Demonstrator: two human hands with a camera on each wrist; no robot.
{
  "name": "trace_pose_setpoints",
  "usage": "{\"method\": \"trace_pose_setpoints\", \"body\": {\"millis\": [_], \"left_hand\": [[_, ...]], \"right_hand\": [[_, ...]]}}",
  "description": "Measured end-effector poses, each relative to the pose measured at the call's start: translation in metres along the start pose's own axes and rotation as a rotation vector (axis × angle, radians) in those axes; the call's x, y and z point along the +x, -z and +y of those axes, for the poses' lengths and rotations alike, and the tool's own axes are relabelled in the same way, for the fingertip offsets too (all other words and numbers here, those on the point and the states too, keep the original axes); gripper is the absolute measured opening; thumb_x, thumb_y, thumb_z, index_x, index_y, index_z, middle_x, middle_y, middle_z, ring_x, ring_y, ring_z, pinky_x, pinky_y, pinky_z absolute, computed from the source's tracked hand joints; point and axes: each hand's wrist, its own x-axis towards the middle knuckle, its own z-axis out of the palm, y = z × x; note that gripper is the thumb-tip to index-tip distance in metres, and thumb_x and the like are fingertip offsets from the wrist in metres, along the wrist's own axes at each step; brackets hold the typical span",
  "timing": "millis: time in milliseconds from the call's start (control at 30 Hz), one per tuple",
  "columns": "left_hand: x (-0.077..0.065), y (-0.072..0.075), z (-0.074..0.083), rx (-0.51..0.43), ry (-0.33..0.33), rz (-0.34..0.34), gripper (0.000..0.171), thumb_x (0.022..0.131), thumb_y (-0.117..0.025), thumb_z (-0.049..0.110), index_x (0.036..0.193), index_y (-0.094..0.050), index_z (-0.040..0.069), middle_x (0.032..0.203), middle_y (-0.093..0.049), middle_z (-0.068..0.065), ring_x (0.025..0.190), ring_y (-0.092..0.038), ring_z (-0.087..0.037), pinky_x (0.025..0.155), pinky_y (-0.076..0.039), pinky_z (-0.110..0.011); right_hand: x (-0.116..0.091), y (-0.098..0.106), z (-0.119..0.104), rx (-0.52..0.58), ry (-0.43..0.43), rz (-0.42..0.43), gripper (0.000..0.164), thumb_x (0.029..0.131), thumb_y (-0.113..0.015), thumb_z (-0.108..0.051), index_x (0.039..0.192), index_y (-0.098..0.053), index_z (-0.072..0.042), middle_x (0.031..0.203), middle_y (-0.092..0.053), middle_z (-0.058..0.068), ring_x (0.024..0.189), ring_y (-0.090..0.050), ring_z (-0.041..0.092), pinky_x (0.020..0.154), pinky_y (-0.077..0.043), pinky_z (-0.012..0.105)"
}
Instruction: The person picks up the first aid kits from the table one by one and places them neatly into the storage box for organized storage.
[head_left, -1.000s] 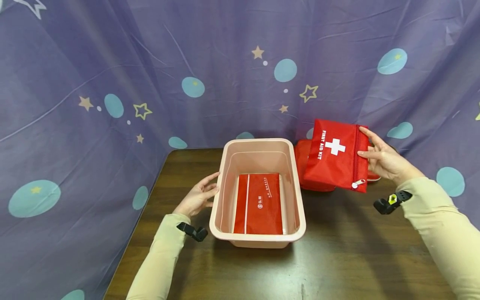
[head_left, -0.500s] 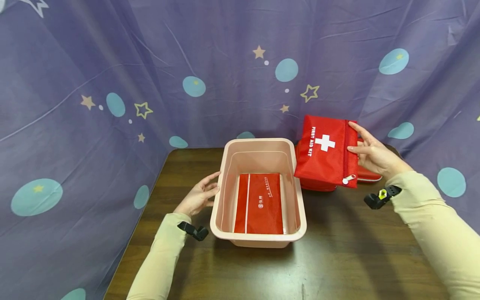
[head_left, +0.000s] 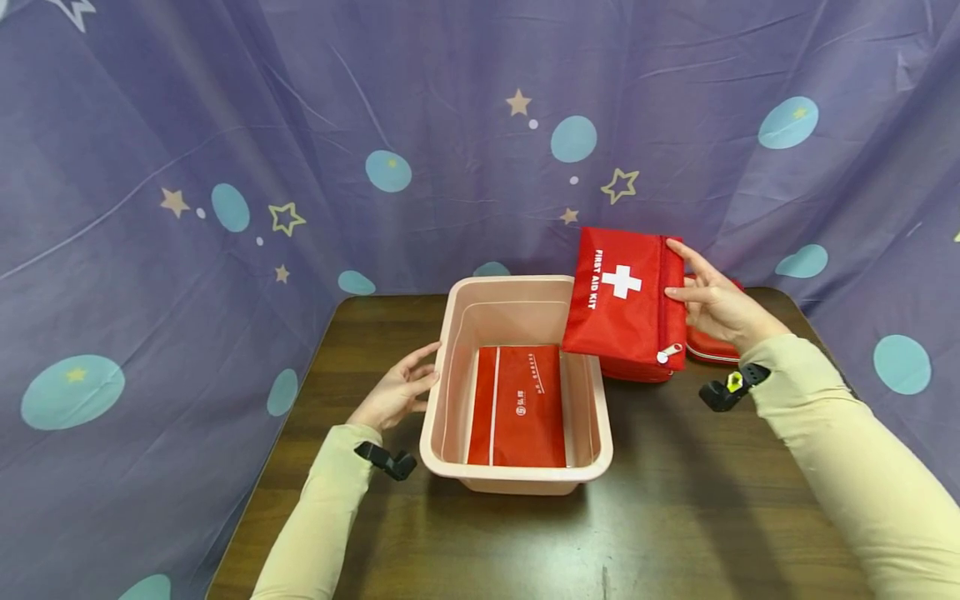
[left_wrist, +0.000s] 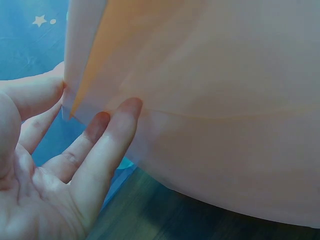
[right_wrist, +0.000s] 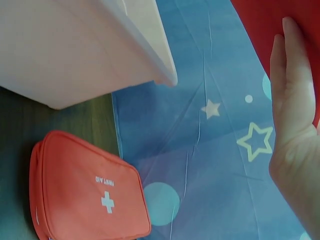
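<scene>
My right hand (head_left: 722, 304) pinches a red first aid pouch (head_left: 633, 321) by its zipped right edge, thumb in front and the other fingers partly hidden behind. The pouch is held up and tilted, its left part over the right rim of a pink plastic basin (head_left: 517, 473). Inside the basin, flat on the bottom, lies a red rectangular packet (head_left: 525, 425) with a white stripe. My left hand (head_left: 393, 393) touches the basin's left side. Its fairly straight fingers (left_wrist: 107, 150) lie against the outer wall in the left wrist view.
Behind the held pouch, a red case (head_left: 637, 372) and another red zipped case (head_left: 712, 348) rest on the dark wooden table (head_left: 660, 517). One red first aid case (right_wrist: 85, 190) shows in the right wrist view. A purple patterned curtain (head_left: 450, 225) hangs behind.
My right hand has carried the pouch leftward and slightly up, from above the red cases to the basin's right rim. The left hand and basin have stayed put.
</scene>
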Motion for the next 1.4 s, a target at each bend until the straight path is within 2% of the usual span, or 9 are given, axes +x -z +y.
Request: {"method": "trace_pose_setpoints", "body": {"millis": [133,233,333,467,633,833,1067,1200,1400], "left_hand": [[0.000,0.002,-0.001,0.007,-0.034,-0.035,0.063,0.095,-0.055,0.010,0.150,-0.024,0.012,0.107,-0.058,0.003,0.090,-0.061,-0.010,0.071,-0.055,-0.034],[-0.001,0.004,-0.002,-0.010,-0.079,-0.086,0.062,0.093,-0.060,0.016,0.148,-0.030,0.016,0.108,-0.058,0.003,0.091,-0.061,-0.010,0.071,-0.055,-0.034],[-0.001,0.004,-0.003,-0.016,-0.099,-0.106,0.061,0.091,-0.063,0.020,0.145,-0.036,0.019,0.109,-0.059,0.003,0.092,-0.061,-0.010,0.071,-0.055,-0.033],[-0.001,0.003,-0.002,0.008,-0.057,-0.051,0.065,0.092,-0.062,0.018,0.148,-0.029,0.015,0.107,-0.058,0.004,0.090,-0.061,-0.010,0.070,-0.055,-0.034],[0.000,0.001,0.000,0.009,-0.012,-0.009,0.063,0.096,-0.051,0.005,0.150,-0.020,0.008,0.107,-0.058,0.002,0.089,-0.061,-0.010,0.070,-0.056,-0.035],[0.000,0.000,0.001,0.005,-0.007,-0.010,0.061,0.097,-0.050,0.004,0.150,-0.022,0.009,0.107,-0.058,0.002,0.089,-0.061,-0.010,0.069,-0.056,-0.034],[0.000,0.000,-0.001,-0.002,-0.008,-0.009,0.061,0.096,-0.051,0.005,0.150,-0.022,0.010,0.108,-0.058,0.002,0.089,-0.061,-0.011,0.070,-0.056,-0.035],[0.001,0.000,0.000,-0.003,-0.001,0.004,0.060,0.097,-0.050,0.004,0.150,-0.024,0.012,0.109,-0.058,0.001,0.089,-0.061,-0.011,0.070,-0.056,-0.034],[0.002,0.002,-0.001,-0.004,-0.002,0.003,0.060,0.096,-0.050,0.004,0.150,-0.024,0.011,0.110,-0.057,0.000,0.090,-0.061,-0.011,0.070,-0.056,-0.035]], "right_hand": [[0.005,-0.004,0.003,-0.002,0.002,0.007,0.073,0.092,-0.031,0.018,0.146,-0.007,-0.025,0.113,-0.064,0.012,0.100,-0.066,0.023,0.078,-0.056,0.037],[0.009,-0.008,0.006,-0.017,-0.001,0.022,0.072,0.092,-0.030,0.018,0.146,-0.009,-0.025,0.112,-0.064,0.010,0.099,-0.066,0.022,0.075,-0.057,0.037],[0.012,-0.011,0.009,-0.033,-0.017,0.048,0.073,0.093,-0.033,0.017,0.147,-0.010,-0.026,0.112,-0.064,0.009,0.098,-0.066,0.021,0.074,-0.057,0.036],[0.016,-0.016,0.013,-0.049,-0.039,0.082,0.075,0.092,-0.037,0.016,0.148,-0.012,-0.028,0.112,-0.063,0.006,0.098,-0.066,0.019,0.076,-0.057,0.034],[0.022,-0.020,0.021,-0.058,-0.037,0.083,0.076,0.092,-0.032,0.017,0.149,-0.010,-0.027,0.112,-0.061,0.005,0.098,-0.065,0.018,0.078,-0.055,0.031],[0.030,-0.024,0.031,-0.070,-0.036,0.097,0.079,0.091,-0.029,0.018,0.152,-0.002,-0.025,0.111,-0.061,0.005,0.097,-0.065,0.017,0.077,-0.056,0.032],[0.039,-0.030,0.044,-0.075,-0.090,0.148,0.080,0.092,-0.029,0.017,0.153,-0.001,-0.027,0.109,-0.064,0.002,0.095,-0.066,0.015,0.071,-0.057,0.032],[0.045,-0.037,0.051,-0.077,-0.109,0.148,0.079,0.093,-0.028,0.016,0.153,-0.002,-0.028,0.110,-0.063,0.001,0.095,-0.066,0.015,0.071,-0.057,0.032],[0.054,-0.045,0.059,-0.093,-0.110,0.165,0.078,0.093,-0.029,0.016,0.153,-0.004,-0.028,0.106,-0.064,0.001,0.087,-0.067,0.013,0.060,-0.055,0.027]]}}
